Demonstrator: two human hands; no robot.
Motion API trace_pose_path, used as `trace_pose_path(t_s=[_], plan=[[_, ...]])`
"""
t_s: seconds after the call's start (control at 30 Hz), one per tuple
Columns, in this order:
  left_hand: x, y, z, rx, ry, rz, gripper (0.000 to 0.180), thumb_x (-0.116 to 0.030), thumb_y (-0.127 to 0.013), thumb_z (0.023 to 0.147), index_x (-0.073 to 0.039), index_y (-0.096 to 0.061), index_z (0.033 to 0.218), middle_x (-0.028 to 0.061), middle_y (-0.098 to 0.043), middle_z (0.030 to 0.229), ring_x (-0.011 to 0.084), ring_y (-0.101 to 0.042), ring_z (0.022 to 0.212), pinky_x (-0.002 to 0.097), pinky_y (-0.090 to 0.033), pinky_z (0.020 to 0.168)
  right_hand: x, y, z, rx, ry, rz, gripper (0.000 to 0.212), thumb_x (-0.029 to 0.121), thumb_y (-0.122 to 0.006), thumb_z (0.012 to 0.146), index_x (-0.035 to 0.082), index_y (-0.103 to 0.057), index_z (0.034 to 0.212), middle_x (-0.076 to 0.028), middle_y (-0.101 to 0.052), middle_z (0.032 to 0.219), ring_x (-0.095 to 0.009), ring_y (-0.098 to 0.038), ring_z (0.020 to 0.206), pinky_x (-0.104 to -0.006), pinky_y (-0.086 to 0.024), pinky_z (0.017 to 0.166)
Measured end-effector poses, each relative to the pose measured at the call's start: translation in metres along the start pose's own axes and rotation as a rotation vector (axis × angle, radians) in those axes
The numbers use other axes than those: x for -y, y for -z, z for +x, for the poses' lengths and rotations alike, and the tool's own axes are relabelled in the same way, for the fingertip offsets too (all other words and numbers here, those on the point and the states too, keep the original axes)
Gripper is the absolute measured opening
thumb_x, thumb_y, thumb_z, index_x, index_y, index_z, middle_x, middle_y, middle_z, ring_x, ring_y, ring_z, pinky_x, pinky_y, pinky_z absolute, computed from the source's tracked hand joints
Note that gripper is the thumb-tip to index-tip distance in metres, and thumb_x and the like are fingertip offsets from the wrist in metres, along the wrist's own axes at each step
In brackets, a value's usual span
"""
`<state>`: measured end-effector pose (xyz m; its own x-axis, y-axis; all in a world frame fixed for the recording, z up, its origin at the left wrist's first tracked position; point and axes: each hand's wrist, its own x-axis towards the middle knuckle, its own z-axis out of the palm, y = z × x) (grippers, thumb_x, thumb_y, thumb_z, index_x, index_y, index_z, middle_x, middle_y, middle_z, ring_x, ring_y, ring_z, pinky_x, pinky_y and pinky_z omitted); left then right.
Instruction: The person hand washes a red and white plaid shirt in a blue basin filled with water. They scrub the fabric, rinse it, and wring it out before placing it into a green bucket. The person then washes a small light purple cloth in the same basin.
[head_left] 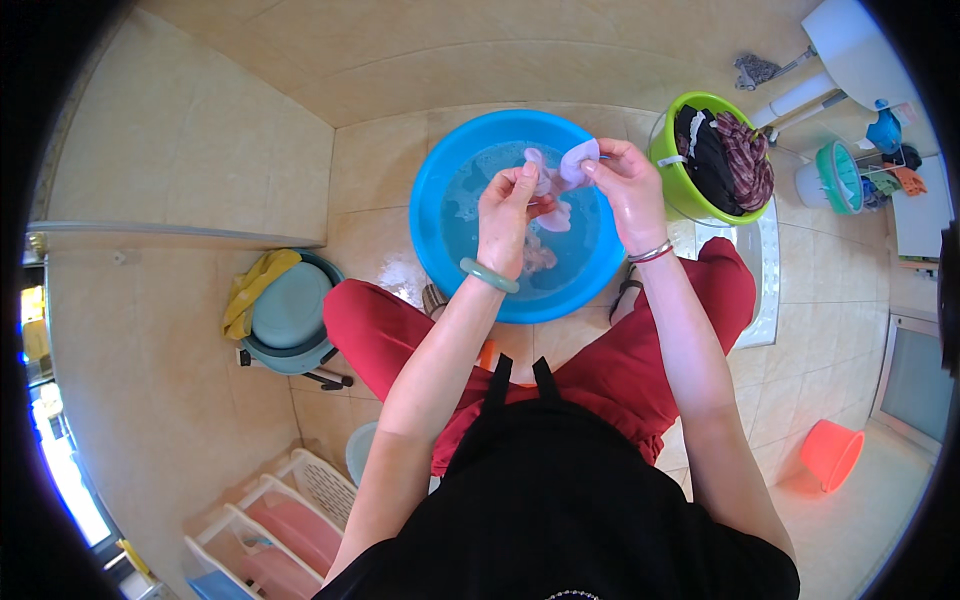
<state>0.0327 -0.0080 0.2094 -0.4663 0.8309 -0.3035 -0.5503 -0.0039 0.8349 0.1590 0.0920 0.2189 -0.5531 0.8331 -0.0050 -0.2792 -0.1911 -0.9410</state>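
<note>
Both hands are raised over a round blue basin of bluish, slightly sudsy water. Between them hangs a small pale lilac cloth item, perhaps a sock; its exact kind is hard to make out. My left hand, below a pale green bangle, pinches its bunched left part. With thumb and fingers my right hand grips the right end, where a rounded flap stands up. A pinkish piece of cloth lies in the water underneath, partly submerged.
A green bucket heaped with dark and plum clothes stands right of the basin. Stacked light-blue basins with a yellow cloth are at left. A white rack sits lower left, an orange-pink bucket lower right. My knees flank the basin.
</note>
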Motion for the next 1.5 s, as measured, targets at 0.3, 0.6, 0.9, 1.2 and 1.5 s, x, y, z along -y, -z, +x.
trace_pose_path(t_s=[0.3,0.6,0.9,1.2,1.5], plan=[[-0.01,-0.009,0.0,0.046,-0.033,0.025,0.027,-0.028,-0.053,0.095,-0.002,-0.053,0.102,0.007,-0.061,0.093,0.0148,-0.06,0.088,0.0297,-0.05,0.077,0.005,-0.033,-0.024,0.091,0.247,-0.411,0.028,-0.004,-0.052,0.086,0.002,-0.057,0.113,-0.01,-0.065,0.1,-0.017,-0.065,0.091,-0.0262,-0.051,0.078],[-0.039,-0.009,-0.001,0.191,0.011,-0.248,0.018,-0.019,-0.049,0.096,-0.005,-0.056,0.104,0.0045,-0.061,0.097,0.016,-0.058,0.091,0.033,-0.046,0.082,-0.03,0.002,-0.005,0.134,-0.162,-0.187,0.045,0.044,-0.047,0.095,0.001,-0.057,0.104,-0.008,-0.057,0.113,-0.015,-0.05,0.11,-0.0255,-0.036,0.097],[-0.008,0.015,0.03,-0.107,0.205,-0.205,0.035,-0.04,-0.051,0.094,-0.01,-0.054,0.077,-0.0007,-0.054,0.071,0.0079,-0.048,0.061,0.0242,-0.038,0.052,-0.012,-0.072,-0.045,0.165,0.494,-0.887,0.025,0.02,-0.07,0.079,0.009,-0.06,0.1,-0.009,-0.065,0.093,-0.029,-0.065,0.078,-0.0352,-0.053,0.064],[0.02,-0.01,0.012,-0.238,0.25,-0.029,0.034,-0.035,-0.048,0.093,-0.012,-0.048,0.067,-0.0001,-0.045,0.06,0.0104,-0.04,0.05,0.0304,-0.029,0.042,-0.059,-0.035,0.007,-0.083,0.343,-1.062,0.032,0.021,-0.05,0.093,0.001,-0.055,0.068,-0.02,-0.059,0.067,-0.036,-0.057,0.057,-0.0423,-0.044,0.051],[0.017,-0.013,0.01,-0.25,0.22,-0.07,0.034,-0.036,-0.048,0.094,-0.014,-0.047,0.069,-0.0031,-0.043,0.06,0.0096,-0.04,0.052,0.0295,-0.03,0.046,-0.074,-0.025,0.017,-0.054,0.404,-1.203,0.028,0.023,-0.047,0.094,0.003,-0.056,0.077,-0.02,-0.059,0.068,-0.035,-0.058,0.059,-0.0428,-0.046,0.05]])
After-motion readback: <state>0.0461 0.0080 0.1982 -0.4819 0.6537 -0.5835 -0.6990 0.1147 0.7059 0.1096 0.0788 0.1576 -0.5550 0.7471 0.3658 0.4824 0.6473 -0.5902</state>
